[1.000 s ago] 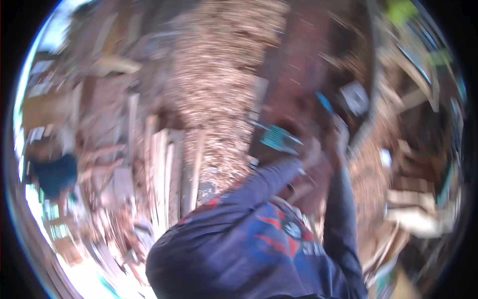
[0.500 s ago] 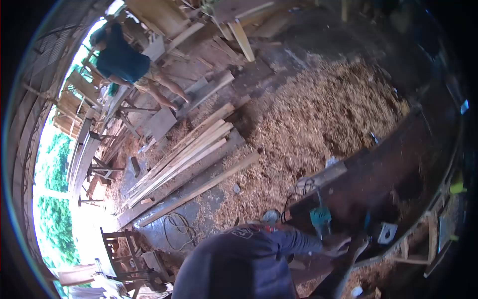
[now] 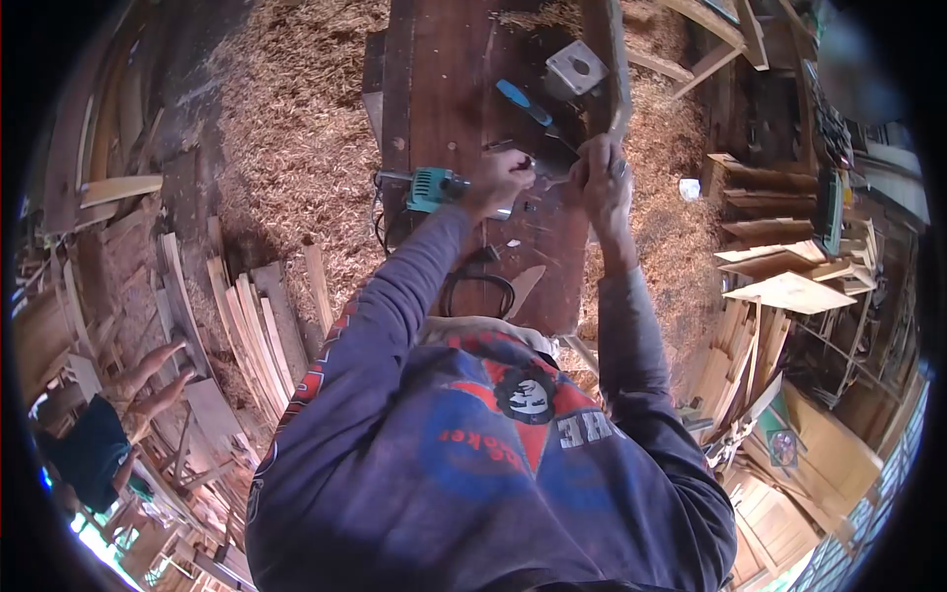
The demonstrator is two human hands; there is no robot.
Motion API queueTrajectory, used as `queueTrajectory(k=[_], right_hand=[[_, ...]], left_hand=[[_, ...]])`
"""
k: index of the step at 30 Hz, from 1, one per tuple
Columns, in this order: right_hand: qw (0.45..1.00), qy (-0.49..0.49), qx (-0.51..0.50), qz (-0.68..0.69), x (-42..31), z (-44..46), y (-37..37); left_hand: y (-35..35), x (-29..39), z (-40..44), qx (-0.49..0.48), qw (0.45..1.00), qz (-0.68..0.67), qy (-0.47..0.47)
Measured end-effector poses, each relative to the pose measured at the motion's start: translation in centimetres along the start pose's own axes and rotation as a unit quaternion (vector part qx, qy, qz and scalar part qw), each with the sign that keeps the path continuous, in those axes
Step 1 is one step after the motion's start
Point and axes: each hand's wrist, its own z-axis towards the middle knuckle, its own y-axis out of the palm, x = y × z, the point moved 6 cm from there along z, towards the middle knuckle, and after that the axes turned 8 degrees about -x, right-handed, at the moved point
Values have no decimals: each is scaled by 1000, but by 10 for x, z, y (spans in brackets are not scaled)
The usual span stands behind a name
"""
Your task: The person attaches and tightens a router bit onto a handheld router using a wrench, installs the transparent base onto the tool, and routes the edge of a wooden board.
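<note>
Over the dark reddish-brown bench (image 3: pixel 444 109), my left hand (image 3: pixel 500 182) has its fingers pinched together near a small thin object I cannot make out. The teal power tool (image 3: pixel 428 189) lies just left of that wrist. Farther right, my right hand (image 3: pixel 602 183) is closed at the bench's right edge, its fingers bent around something too small to name. A blue-handled screwdriver-like tool (image 3: pixel 523 102) lies beyond both hands, its thin shaft pointing toward my right hand. Near the far right edge rests a pale square plate (image 3: pixel 576 68) with a hole.
Wood shavings (image 3: pixel 296 128) cover the floor on both sides of the bench. Long planks (image 3: pixel 258 321) lie at the left. A co-worker in a dark shirt (image 3: pixel 91 444) is at the lower left. Stacked boards (image 3: pixel 789 293) stand at the right. A black cable (image 3: pixel 480 279) loops near my torso.
The view has swung back from the left side to the bench in front of me. My hands now show more clearly, apart, with the left raised near the teal tool.
</note>
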Motion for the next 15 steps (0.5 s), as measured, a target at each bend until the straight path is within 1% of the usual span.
queueTrajectory(k=[1, 2, 3, 4, 5, 7, 8, 9, 10, 11, 12, 13, 14, 15], right_hand=[[996, -69, 0, -56, -19, -15, 0], [985, -137, 7, -109, -37, -31, 1], [998, 13, -19, 61, -16, -48, 11], [959, 161, -46, 228, 1, -69, 26], [959, 160, -48, 230, -5, -78, 32], [976, 117, -26, 183, -18, -88, 39], [976, 115, -27, 184, -19, -93, 42], [984, 82, -12, 156, -22, -94, 43], [991, 47, 1, 127, -28, -94, 42], [985, 89, 7, 145, -26, -96, 42], [986, 85, 3, 145, -25, -94, 44], [982, 106, 11, 155, -21, -93, 44], [978, 127, 19, 164, -16, -93, 43], [980, 139, 1, 145, -12, -92, 42]], left_hand=[[-2, -1, 4, -3, 1000, 1, 2], [-3, -4, 7, -24, 999, -41, -7], [-2, -7, 9, -42, 995, -84, -16], [-3, -8, 11, -40, 996, -83, -14], [-2, -8, 11, -34, 995, -94, -13], [-1, -6, 8, -27, 994, -104, -11], [-2, -4, 7, -16, 998, -64, -16], [-4, 0, 7, -4, 999, -25, -20], [-4, 6, 4, 0, 1000, -26, -17], [-3, 10, 0, 2, 999, -38, -22], [-3, 14, -3, 4, 998, -51, -28], [-5, 16, -4, 15, 1000, -14, -15], [-6, 16, -5, 19, 1000, -15, -15], [-5, 17, -6, 15, 1000, -16, -10]])
